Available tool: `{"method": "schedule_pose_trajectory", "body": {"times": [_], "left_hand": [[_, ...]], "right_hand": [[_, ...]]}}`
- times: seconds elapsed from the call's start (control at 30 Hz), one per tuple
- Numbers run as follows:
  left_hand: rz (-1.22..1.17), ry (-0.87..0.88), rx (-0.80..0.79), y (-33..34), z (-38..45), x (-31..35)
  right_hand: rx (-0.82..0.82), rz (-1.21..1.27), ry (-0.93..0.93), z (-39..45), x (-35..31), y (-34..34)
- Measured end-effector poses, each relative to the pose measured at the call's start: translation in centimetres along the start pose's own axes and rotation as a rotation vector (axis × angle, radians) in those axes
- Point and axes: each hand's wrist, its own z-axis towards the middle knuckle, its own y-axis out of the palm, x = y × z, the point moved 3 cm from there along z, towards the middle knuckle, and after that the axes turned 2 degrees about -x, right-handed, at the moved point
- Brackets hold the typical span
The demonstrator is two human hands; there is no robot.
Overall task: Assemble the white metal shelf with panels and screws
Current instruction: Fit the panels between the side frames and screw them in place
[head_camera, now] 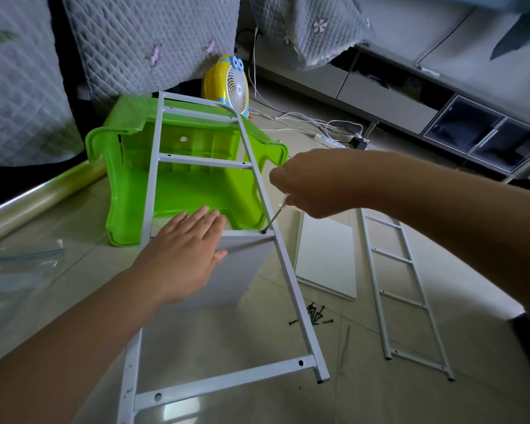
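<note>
Under the right hand [303,185], screwdriver [275,217] handle hidden (tip visible).

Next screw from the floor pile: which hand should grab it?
Probably the left hand: it lies flat and open on the white panel, holding nothing. The right hand grips the screwdriver, its tip at the frame's screw hole. The screws lie nearer the right, though.

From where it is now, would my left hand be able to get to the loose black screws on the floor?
Probably yes, but not straight away. The left hand lies flat on the white panel, and the frame rail runs between it and the screws. It would likely have to lift over that rail, letting go of the panel.
</note>
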Motion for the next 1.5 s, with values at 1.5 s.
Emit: {"method": "schedule_pose_trajectory", "body": {"times": [1.5], "left_hand": [[-0.030,-0.007,-0.290,-0.9,-0.4,0.7]], "right_hand": [[0.052,0.397,0.294,1.4,0.1,0.4]]}}
